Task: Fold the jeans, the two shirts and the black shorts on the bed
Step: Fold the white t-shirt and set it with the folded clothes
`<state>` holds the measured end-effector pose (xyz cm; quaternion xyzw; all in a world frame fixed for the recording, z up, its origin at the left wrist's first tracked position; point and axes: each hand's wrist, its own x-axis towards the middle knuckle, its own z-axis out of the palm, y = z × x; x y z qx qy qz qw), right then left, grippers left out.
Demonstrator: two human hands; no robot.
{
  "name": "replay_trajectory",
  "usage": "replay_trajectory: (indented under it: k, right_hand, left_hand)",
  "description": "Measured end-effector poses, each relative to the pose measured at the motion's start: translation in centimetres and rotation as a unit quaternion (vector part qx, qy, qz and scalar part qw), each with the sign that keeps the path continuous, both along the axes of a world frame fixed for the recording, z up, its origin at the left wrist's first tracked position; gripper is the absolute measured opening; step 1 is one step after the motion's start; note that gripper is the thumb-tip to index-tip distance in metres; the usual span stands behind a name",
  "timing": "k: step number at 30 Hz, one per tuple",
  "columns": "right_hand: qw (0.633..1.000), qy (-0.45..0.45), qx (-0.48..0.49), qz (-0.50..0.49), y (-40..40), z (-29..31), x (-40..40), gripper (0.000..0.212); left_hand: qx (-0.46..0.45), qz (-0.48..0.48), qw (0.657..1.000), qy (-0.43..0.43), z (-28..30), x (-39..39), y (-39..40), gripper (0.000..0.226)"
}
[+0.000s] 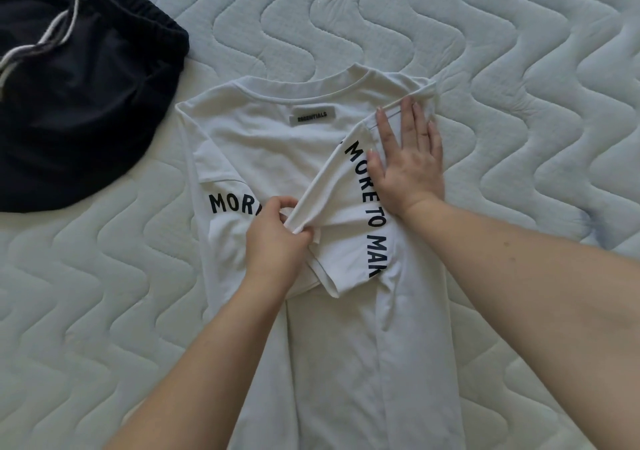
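A white T-shirt (277,144) with black lettering lies back-up in the middle of the bed, collar away from me, both sides folded inward. My left hand (277,238) pinches the hem of the right sleeve, which lies folded across the shirt's middle. Flat and with straight fingers, my right hand (405,158) presses on the folded right shoulder. The black shorts (76,103) with a grey-white drawstring lie unfolded at the upper left, apart from the shirt. No jeans or second shirt are in view.
The quilted pale mattress (519,68) with a wavy stitch pattern spreads all around the shirt, to the right, far side and lower left.
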<state>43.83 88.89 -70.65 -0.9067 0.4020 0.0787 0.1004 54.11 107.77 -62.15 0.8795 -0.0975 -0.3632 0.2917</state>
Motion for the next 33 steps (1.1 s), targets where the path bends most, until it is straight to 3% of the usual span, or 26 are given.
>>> replay_trajectory:
  k: [3,5,6,8,10,12,14,15,18,20,23,25,28,30,32,33]
  right_hand:
    - [1.000,-0.005,-0.001,0.002,0.0,0.0,0.0,0.065]
    - [1.000,-0.003,-0.002,0.005,0.0,0.1,0.0,0.065]
    - [1.000,-0.003,-0.002,0.004,0.1,0.1,0.0,0.065]
    - [1.000,-0.006,-0.003,0.004,0.1,0.2,0.0,0.065]
    - [1.000,-0.003,0.000,0.005,0.0,0.3,0.0,0.065]
    - [1.000,0.013,0.011,0.012,-0.1,0.5,0.0,0.066]
    - [0.999,0.029,0.030,0.018,-0.3,0.8,0.1,0.068]
    - [0.998,0.036,0.038,0.021,-0.4,0.8,0.1,0.068]
    - [0.997,0.017,0.073,0.021,-0.8,1.6,0.1,0.070]
    - [0.992,-0.087,0.091,-0.006,-0.9,2.3,-0.5,0.068]
    - [0.972,-0.226,0.059,-0.019,0.2,2.9,-2.8,0.050]
    - [0.973,-0.217,0.072,0.009,1.4,2.3,-4.3,0.045]
    - [0.968,-0.211,0.138,0.007,2.1,2.8,-4.5,0.049]
    - [0.952,-0.235,0.193,-0.042,1.1,4.0,-4.1,0.048]
    - [0.911,-0.276,0.265,-0.153,-0.5,5.0,-3.7,0.042]
    - [0.869,-0.310,0.317,-0.220,-1.0,5.5,-3.4,0.037]
  left_hand:
    - [-0.031,0.001,0.999,0.013,1.1,0.0,0.3,0.030]
    - [-0.041,0.009,0.999,0.014,1.6,0.2,0.9,0.013]
    - [-0.043,0.025,0.999,0.012,1.6,0.4,1.3,0.004]
    - [-0.053,0.088,0.994,0.034,1.6,0.6,1.8,0.007]
    - [-0.096,0.193,0.968,0.127,1.6,0.6,1.6,0.016]
    - [-0.148,0.291,0.917,0.229,1.7,0.6,1.0,0.022]
    - [-0.172,0.333,0.882,0.284,2.1,0.7,0.4,0.018]
    - [-0.177,0.325,0.882,0.290,2.1,0.7,0.1,0.019]
    - [-0.130,0.232,0.945,0.188,1.0,0.1,-0.6,0.016]
    - [-0.077,0.156,0.982,0.069,1.1,-0.6,-1.0,0.018]
    - [-0.073,0.036,0.994,-0.070,1.6,-2.4,-0.8,0.026]
    - [-0.129,-0.063,0.974,-0.177,1.6,-3.3,-0.6,0.034]
    - [-0.172,-0.238,0.885,-0.360,0.4,-4.5,-0.4,0.033]
    - [-0.174,-0.308,0.840,-0.411,0.2,-5.5,-0.5,0.023]
    - [-0.163,-0.359,0.819,-0.418,0.3,-6.9,-0.7,0.020]
    - [-0.161,-0.376,0.814,-0.412,0.0,-7.6,-0.9,0.022]
